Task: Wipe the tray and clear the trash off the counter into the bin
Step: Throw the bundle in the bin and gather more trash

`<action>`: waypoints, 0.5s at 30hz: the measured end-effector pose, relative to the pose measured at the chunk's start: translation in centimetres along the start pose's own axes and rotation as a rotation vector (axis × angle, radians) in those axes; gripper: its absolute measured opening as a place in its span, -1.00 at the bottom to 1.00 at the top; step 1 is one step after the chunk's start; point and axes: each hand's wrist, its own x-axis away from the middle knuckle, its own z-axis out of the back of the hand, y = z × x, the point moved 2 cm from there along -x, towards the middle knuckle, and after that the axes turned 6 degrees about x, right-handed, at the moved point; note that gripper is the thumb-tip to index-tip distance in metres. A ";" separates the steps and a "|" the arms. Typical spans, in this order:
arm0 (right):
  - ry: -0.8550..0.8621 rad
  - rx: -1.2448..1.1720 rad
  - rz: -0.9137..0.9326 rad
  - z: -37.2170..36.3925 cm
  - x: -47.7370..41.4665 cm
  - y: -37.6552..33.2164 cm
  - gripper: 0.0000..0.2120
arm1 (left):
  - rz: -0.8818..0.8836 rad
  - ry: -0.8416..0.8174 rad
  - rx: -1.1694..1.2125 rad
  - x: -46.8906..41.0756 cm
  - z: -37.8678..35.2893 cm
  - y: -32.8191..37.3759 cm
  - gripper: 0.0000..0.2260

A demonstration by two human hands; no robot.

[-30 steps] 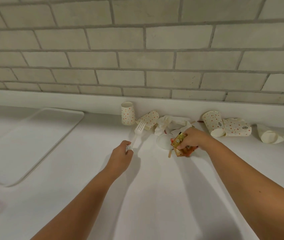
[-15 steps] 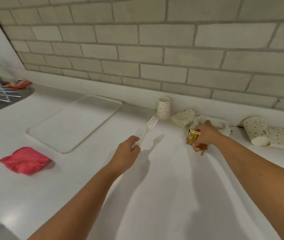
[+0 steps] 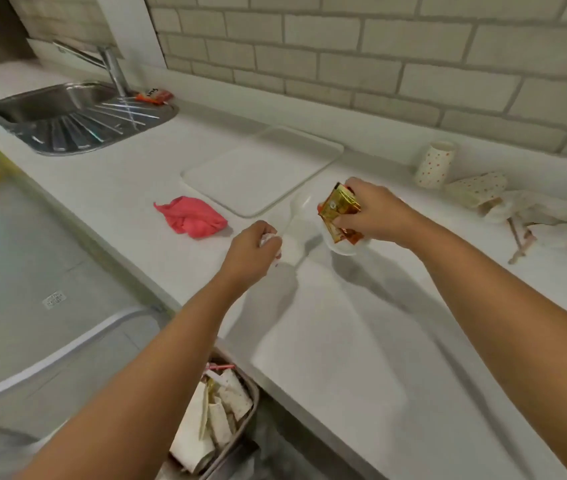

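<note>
— White counter (image 3: 361,358) from end to end, and the view has swung left in the last second. The white tray (image 3: 264,171) now lies far and middle, bare as far as I can tell. The bin (image 3: 255,398) has come into sight below the near edge, already part full of paper.

— And the pink cloth (image 3: 190,218)?

— It's on the counter just left of the tray, and nobody is touching it. The wiping is either done or waiting; I can't tell which.

— What trash is left?

— It's far right, against the wall: one dotted paper cup (image 3: 435,164) upright, a crushed cup (image 3: 479,188) beside it, a crumpled napkin (image 3: 545,216) and some wooden sticks (image 3: 519,245). Both hands have come away from that heap, nearer and leftward.

— Carrying what?

— The left hand (image 3: 252,251) has its grip curled round the handle of a white plastic fork (image 3: 296,211), lifted off the counter. The right hand (image 3: 375,216) has its grip pinched tight on gold sachets (image 3: 339,206), with a white lid (image 3: 342,247) held under them.

— So a load is on its way.

— Looks so. Both hands are over the counter yet, short of the bin. I'd guess the drop comes next, and the far heap will need another trip.
</note>
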 end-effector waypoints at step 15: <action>-0.335 0.158 0.301 -24.3 7.7 -13.4 -0.69 | 0.228 0.529 0.178 13.0 11.2 -16.8 -0.92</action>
